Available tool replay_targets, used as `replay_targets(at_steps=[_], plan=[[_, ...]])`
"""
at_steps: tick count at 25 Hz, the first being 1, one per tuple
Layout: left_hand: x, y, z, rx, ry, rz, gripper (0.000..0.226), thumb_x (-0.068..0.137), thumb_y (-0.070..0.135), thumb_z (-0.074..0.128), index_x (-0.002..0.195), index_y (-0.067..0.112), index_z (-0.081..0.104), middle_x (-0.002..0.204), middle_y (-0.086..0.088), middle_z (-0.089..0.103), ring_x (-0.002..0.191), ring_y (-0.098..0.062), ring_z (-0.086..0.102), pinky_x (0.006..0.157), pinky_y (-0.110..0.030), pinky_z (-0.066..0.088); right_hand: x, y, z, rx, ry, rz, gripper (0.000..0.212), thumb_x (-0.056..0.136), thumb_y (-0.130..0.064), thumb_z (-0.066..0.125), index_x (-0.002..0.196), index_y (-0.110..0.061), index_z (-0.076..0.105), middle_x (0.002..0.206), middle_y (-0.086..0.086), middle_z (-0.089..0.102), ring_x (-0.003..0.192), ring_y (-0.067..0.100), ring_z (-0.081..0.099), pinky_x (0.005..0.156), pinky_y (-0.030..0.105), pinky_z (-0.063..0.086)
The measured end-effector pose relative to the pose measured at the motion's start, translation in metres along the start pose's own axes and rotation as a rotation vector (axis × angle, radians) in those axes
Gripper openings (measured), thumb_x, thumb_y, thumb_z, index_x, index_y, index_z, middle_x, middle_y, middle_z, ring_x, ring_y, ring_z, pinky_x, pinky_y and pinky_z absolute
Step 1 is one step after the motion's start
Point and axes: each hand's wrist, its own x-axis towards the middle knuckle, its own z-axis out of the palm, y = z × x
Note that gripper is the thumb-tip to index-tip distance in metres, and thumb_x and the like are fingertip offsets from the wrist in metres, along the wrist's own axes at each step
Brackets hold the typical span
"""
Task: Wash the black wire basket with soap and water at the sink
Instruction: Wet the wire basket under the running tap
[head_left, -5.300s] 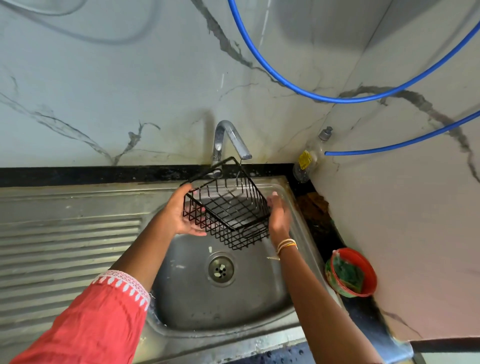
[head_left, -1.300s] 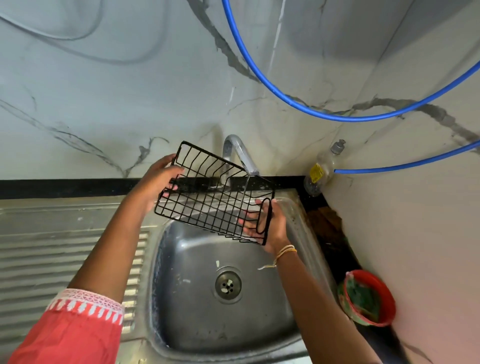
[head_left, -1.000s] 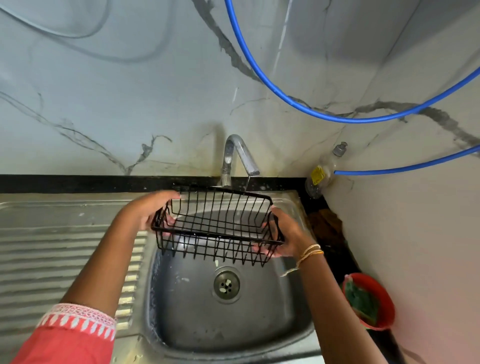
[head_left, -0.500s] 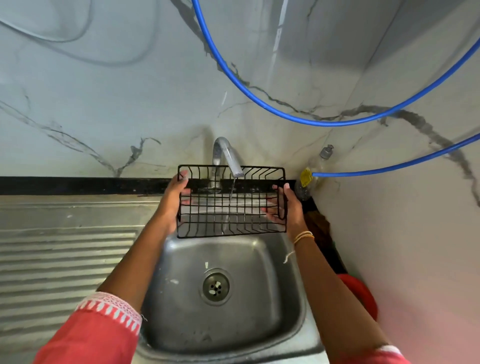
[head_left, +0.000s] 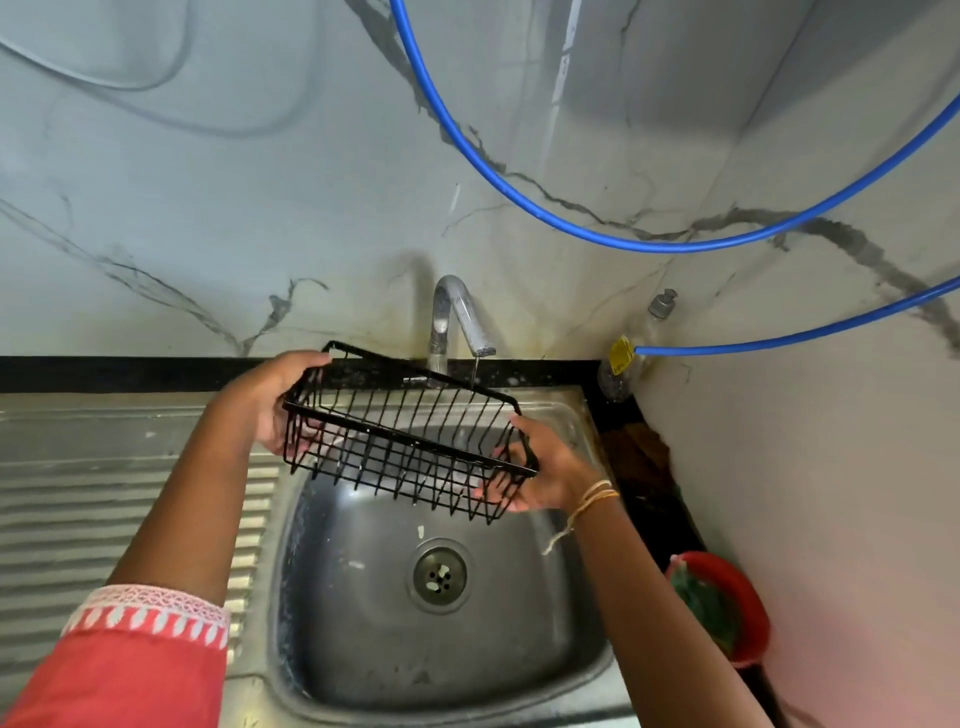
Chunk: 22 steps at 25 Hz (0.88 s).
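I hold the black wire basket (head_left: 410, 431) over the steel sink (head_left: 582, 670), just below the spout of the tap (head_left: 457, 317). It is open side up and tilted, its left end higher than its right. My left hand (head_left: 270, 400) grips the basket's left end, fingers curled over the rim. My right hand (head_left: 540, 473) holds the right end, thumb on the top rim and fingers under the base. A thin stream of water falls from the spout into the basket.
A ribbed steel drainboard (head_left: 104, 499) lies left of the sink bowl, whose drain (head_left: 440, 574) is uncovered. A clear soap bottle (head_left: 631, 353) stands in the back right corner. A red bowl with a green scrubber (head_left: 719, 605) sits at right. Blue hoses (head_left: 649, 241) hang along the marble wall.
Half a second ago the basket stood upright on edge facing me; it now lies open side up, tilted down to the right. Both hands kept hold of its ends.
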Motion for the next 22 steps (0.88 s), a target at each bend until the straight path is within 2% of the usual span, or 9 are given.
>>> replay_targets(at_steps=[3, 6, 8, 10, 12, 14, 16, 19, 22], plan=[[0.009, -0.036, 0.025, -0.191, -0.147, -0.031, 0.05, 0.077, 0.05, 0.065, 0.115, 0.019, 0.055, 0.111, -0.024, 0.065, 0.088, -0.039, 0.065, 0.066, -0.039, 0.048, -0.033, -0.018, -0.023, -0.208, 0.103, -0.073, 0.041, 0.089, -0.044, 0.053, 0.115, -0.014, 0.043, 0.116, 0.016, 0.05, 0.085, 0.032, 0.063, 0.069, 0.029, 0.043], [0.013, -0.071, 0.07, -0.441, -0.213, 0.01, 0.039, 0.082, 0.051, 0.061, 0.114, 0.029, 0.063, 0.11, -0.023, 0.066, 0.086, -0.037, 0.067, 0.073, -0.045, 0.051, -0.046, -0.044, -0.032, -0.36, 0.279, -0.282, 0.039, 0.093, -0.04, 0.051, 0.124, -0.019, 0.045, 0.114, 0.008, 0.049, 0.096, 0.028, 0.059, 0.066, 0.024, 0.042], [0.011, -0.082, 0.093, -0.559, -0.205, 0.007, 0.044, 0.083, 0.059, 0.056, 0.114, 0.027, 0.064, 0.106, -0.017, 0.066, 0.094, -0.033, 0.065, 0.082, -0.045, 0.049, -0.047, -0.057, -0.031, -0.479, 0.309, -0.46, 0.034, 0.097, -0.039, 0.047, 0.124, -0.019, 0.048, 0.103, 0.003, 0.051, 0.088, 0.024, 0.056, 0.064, 0.023, 0.041], [0.009, -0.079, 0.095, -0.587, -0.151, 0.055, 0.06, 0.076, 0.071, 0.055, 0.118, 0.029, 0.064, 0.107, -0.007, 0.066, 0.098, -0.024, 0.062, 0.077, -0.042, 0.047, -0.033, -0.061, -0.031, -0.499, 0.258, -0.564, 0.037, 0.098, -0.044, 0.043, 0.127, -0.021, 0.048, 0.106, 0.005, 0.053, 0.079, 0.023, 0.06, 0.065, 0.026, 0.043], [0.004, -0.067, 0.078, -0.523, -0.074, 0.213, 0.057, 0.08, 0.074, 0.048, 0.13, 0.047, 0.051, 0.117, -0.005, 0.063, 0.099, -0.023, 0.06, 0.075, -0.042, 0.046, -0.008, -0.054, -0.031, -0.38, 0.216, -0.56, 0.041, 0.096, -0.047, 0.045, 0.131, -0.025, 0.048, 0.11, 0.007, 0.058, 0.085, 0.027, 0.067, 0.067, 0.028, 0.048], [-0.002, -0.047, 0.056, -0.36, 0.004, 0.373, 0.049, 0.085, 0.072, 0.04, 0.132, 0.058, 0.041, 0.13, -0.006, 0.055, 0.108, -0.025, 0.056, 0.081, -0.046, 0.043, 0.019, -0.039, -0.025, -0.147, 0.138, -0.535, 0.037, 0.097, -0.043, 0.045, 0.129, -0.026, 0.052, 0.101, 0.004, 0.061, 0.083, 0.027, 0.07, 0.063, 0.028, 0.05], [-0.009, -0.022, 0.039, -0.199, 0.056, 0.466, 0.053, 0.086, 0.07, 0.039, 0.137, 0.054, 0.036, 0.14, -0.007, 0.046, 0.117, -0.029, 0.05, 0.084, -0.046, 0.042, 0.036, -0.023, -0.009, 0.073, 0.039, -0.486, 0.032, 0.099, -0.039, 0.041, 0.122, -0.023, 0.055, 0.092, 0.006, 0.062, 0.08, 0.029, 0.069, 0.058, 0.029, 0.051], [-0.02, 0.012, 0.023, 0.017, 0.089, 0.516, 0.051, 0.098, 0.049, 0.04, 0.147, 0.041, 0.028, 0.15, -0.01, 0.036, 0.128, -0.035, 0.042, 0.094, -0.049, 0.04, 0.044, 0.002, 0.018, 0.255, -0.076, -0.365, 0.034, 0.099, -0.041, 0.038, 0.102, -0.015, 0.06, 0.086, 0.013, 0.066, 0.086, 0.035, 0.066, 0.062, 0.035, 0.052], [-0.025, 0.03, 0.006, 0.13, 0.079, 0.435, 0.056, 0.095, 0.044, 0.05, 0.146, 0.04, 0.028, 0.149, -0.016, 0.036, 0.129, -0.037, 0.041, 0.108, -0.054, 0.031, 0.043, 0.025, 0.027, 0.329, -0.148, -0.231, 0.036, 0.096, -0.048, 0.04, 0.103, -0.018, 0.059, 0.114, 0.022, 0.06, 0.089, 0.039, 0.067, 0.073, 0.041, 0.05]])
